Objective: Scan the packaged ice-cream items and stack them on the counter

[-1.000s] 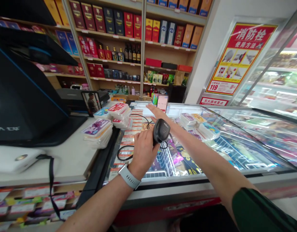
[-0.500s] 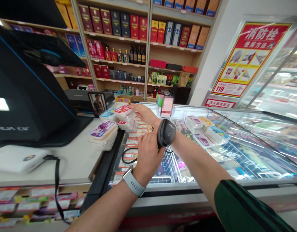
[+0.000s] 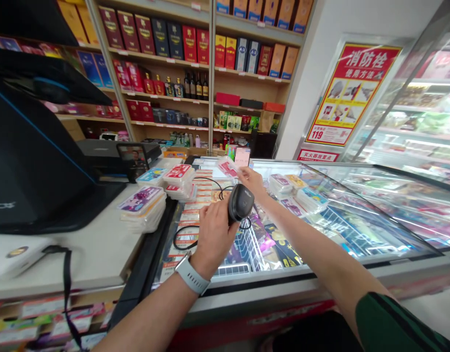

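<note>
- The left hand [image 3: 215, 227] is wrapping its fingers around a black scanner [image 3: 241, 203], and that grip is hiding nearly all of the handle.
- Over to the right hand [image 3: 253, 182]: its fingertips are clamping the near corner of a flat clear pack [image 3: 227, 166] with a red label, covering that corner, and the small print is staying unreadable.
- That pack is hanging above the far part of the glass-topped freezer [image 3: 268, 285], just in front of a pixelated panel [image 3: 242, 157] whose content nobody is making out.
- The scanner's black cable [image 3: 186, 239] is looping over the glass and partly vanishing behind the left hand.
- At the left, the frame is cutting off a dark monitor [image 3: 27, 161] and a white device [image 3: 19, 254]; at the right, a lit display fridge [image 3: 422, 137] is blurring, its goods hard to tell.
- Under the reflecting glass, a white wire basket [image 3: 254, 249] is showing, with a purple packet [image 3: 263, 237] and a dark packet [image 3: 283, 247] lying around it; the glare is masking the rest.
- Clear packs are standing in a purple-topped stack [image 3: 142, 209] and a red-topped stack [image 3: 178, 182], while more packs [image 3: 311, 198] are sitting to the right.
</note>
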The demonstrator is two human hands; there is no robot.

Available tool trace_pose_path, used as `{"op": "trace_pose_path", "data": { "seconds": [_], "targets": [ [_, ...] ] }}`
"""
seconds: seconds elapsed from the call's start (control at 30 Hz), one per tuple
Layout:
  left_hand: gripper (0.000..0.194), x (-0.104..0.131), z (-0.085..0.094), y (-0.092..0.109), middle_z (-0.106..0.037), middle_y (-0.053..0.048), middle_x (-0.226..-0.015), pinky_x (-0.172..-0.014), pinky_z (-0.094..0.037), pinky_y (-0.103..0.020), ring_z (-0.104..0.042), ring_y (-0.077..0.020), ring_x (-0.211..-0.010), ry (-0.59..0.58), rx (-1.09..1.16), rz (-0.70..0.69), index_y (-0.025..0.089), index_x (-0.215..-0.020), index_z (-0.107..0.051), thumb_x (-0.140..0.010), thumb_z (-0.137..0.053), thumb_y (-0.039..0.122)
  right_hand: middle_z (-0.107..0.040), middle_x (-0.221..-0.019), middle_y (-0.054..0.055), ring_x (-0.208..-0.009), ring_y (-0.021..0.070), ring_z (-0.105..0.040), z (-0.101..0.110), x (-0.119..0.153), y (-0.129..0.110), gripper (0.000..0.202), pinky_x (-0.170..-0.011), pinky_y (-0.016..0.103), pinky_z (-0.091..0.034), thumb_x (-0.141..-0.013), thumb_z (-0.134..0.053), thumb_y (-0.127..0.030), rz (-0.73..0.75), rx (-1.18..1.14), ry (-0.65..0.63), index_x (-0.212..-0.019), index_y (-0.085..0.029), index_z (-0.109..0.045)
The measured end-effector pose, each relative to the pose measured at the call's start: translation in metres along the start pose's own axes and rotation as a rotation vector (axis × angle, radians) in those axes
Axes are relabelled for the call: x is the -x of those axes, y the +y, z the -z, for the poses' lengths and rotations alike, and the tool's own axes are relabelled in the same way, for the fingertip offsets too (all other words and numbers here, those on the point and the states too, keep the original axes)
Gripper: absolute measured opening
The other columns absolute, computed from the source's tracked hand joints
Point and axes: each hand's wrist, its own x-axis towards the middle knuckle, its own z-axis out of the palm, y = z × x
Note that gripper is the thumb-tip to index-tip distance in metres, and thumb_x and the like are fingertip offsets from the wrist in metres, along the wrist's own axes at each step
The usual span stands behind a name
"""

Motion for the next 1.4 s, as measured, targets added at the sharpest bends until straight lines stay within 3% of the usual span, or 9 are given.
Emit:
{"op": "trace_pose_path", "data": {
  "seconds": [0.2, 0.37, 0.63, 1.4],
  "targets": [
    [0.054, 0.001, -0.004, 0.000, -0.063, -0.012, -0.115, -0.093, -0.037, -0.043, -0.057, -0.0271, -0.106, -0.035, -0.050, -0.028, 0.014, -0.131, -0.043, -0.080, -0.060, 0.023, -0.071, -0.083, 0.003, -0.071, 0.0176, -0.068, 0.051, 0.050, 0.025, 0.032, -0.064, 0.030, -0.054, -0.084, -0.055, -0.045, -0.220, -0.195, 0.033, -0.102, -0.020, -0.064],
    [0.051, 0.002, -0.007, 0.000, -0.064, -0.012, -0.112, -0.093, -0.037, -0.043, -0.057, -0.0275, -0.105, -0.071, -0.078, -0.036, 0.014, -0.129, -0.044, -0.081, -0.060, 0.023, -0.070, -0.083, 0.004, -0.068, 0.0170, -0.067, 0.072, 0.070, 0.032, 0.037, -0.061, 0.029, -0.054, -0.082, -0.056, -0.048, -0.269, -0.262, 0.101, -0.103, -0.018, -0.063],
    [0.052, 0.001, -0.008, 0.000, -0.064, -0.011, -0.113, -0.094, -0.035, -0.041, -0.057, -0.0264, -0.108, -0.068, -0.066, -0.036, 0.015, -0.132, -0.044, -0.082, -0.059, 0.023, -0.070, -0.081, 0.003, -0.069, 0.0158, -0.067, 0.063, 0.082, 0.040, 0.030, -0.065, 0.029, -0.054, -0.084, -0.056, -0.043, -0.250, -0.222, 0.047, -0.099, -0.019, -0.064],
    [0.053, 0.001, -0.008, 0.000, -0.064, -0.011, -0.114, -0.093, -0.035, -0.041, -0.058, -0.0271, -0.107, -0.099, -0.064, -0.061, 0.016, -0.133, -0.043, -0.083, -0.058, 0.026, -0.069, -0.084, 0.002, -0.075, 0.0166, -0.066, 0.056, 0.083, 0.030, 0.028, -0.070, 0.030, -0.054, -0.085, -0.055, -0.041, -0.190, -0.190, 0.029, -0.101, -0.020, -0.065]
  ]
}}
